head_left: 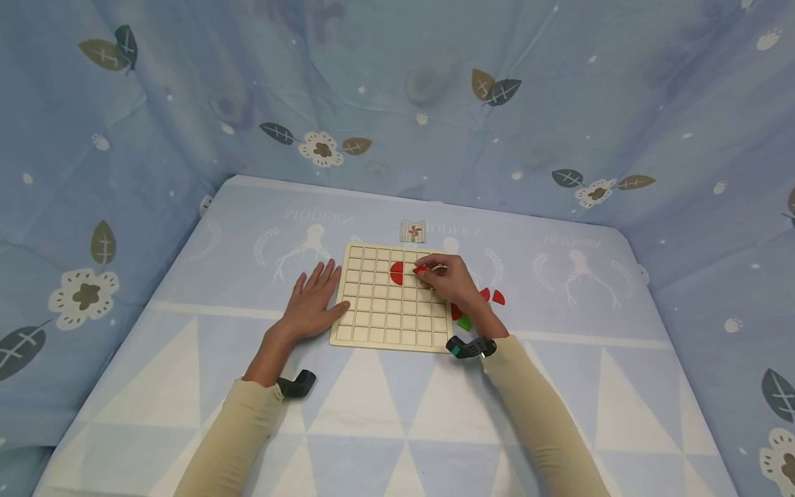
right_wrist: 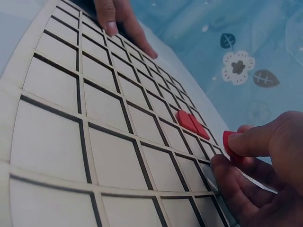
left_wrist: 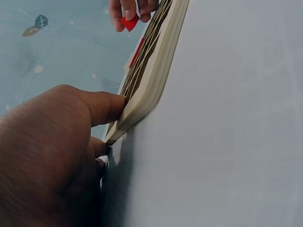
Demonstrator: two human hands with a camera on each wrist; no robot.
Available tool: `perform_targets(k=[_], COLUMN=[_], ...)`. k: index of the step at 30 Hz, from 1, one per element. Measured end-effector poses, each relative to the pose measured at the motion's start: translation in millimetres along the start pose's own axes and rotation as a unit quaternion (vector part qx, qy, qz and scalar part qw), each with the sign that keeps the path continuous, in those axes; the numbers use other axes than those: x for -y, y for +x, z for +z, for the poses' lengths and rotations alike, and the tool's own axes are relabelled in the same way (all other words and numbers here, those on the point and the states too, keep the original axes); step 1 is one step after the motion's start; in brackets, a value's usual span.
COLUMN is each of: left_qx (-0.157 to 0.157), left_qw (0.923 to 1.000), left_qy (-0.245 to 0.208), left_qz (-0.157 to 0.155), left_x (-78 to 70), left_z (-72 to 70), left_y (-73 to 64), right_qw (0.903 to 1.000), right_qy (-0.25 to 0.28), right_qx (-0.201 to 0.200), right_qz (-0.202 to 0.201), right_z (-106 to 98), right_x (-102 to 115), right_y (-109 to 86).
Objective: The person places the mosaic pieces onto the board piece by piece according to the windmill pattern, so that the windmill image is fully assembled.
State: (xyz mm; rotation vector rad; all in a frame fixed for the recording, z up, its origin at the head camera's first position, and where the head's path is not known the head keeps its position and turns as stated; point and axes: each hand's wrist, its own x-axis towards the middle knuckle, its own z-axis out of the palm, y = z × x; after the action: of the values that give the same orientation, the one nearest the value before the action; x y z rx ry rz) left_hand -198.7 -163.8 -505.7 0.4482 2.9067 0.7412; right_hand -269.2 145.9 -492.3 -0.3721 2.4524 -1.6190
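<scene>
A wooden grid board (head_left: 377, 321) lies flat in front of me. Two red quarter-circle pieces (head_left: 397, 279) sit in neighbouring squares in its upper middle, forming a half disc. Above the squares to their right, my right hand (head_left: 452, 279) pinches another red piece (right_wrist: 227, 142) between thumb and fingers; its full outline is partly covered. My left hand (head_left: 312, 304) rests with spread fingers on the cloth by the board's left edge. Its thumb touches the board's rim, as the left wrist view also shows.
Right of the board lie loose red pieces (head_left: 499, 297) and a green piece (head_left: 464, 322), partly hidden by my right forearm. A small card (head_left: 413, 231) with a gridded red-and-green picture lies beyond the board. Patterned cloth (head_left: 348, 428) covers the table; floral fabric (head_left: 397, 90) hangs around it.
</scene>
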Motion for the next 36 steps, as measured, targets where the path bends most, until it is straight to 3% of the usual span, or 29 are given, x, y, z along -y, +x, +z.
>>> perform_targets(k=[8,16,23,36], left_qx=[-0.010,-0.009,-0.007,-0.010], left_qw=[0.9999,1.0000,1.0000,0.9999], left_qy=[-0.002,-0.002,-0.002,0.003], left_qz=[0.003,0.001,-0.002,-0.001], left_x=[-1.0,-1.1,-1.4,-2.3], left_z=[0.6,0.8,0.5,0.8], left_y=[-0.8,-0.4,-1.0,-0.3], right_qw=[0.9979,0.9953,0.9965,0.9984], right_qy=[-0.061,-0.096,-0.078,-0.033], right_qx=[0.003,-0.003,-0.025,-0.040], right_qz=[-0.022,-0.014,0.013,0.025], right_z=[3,8,12,14], right_x=[4,7,5,3], right_y=[2.6,3.3,3.5,4.3])
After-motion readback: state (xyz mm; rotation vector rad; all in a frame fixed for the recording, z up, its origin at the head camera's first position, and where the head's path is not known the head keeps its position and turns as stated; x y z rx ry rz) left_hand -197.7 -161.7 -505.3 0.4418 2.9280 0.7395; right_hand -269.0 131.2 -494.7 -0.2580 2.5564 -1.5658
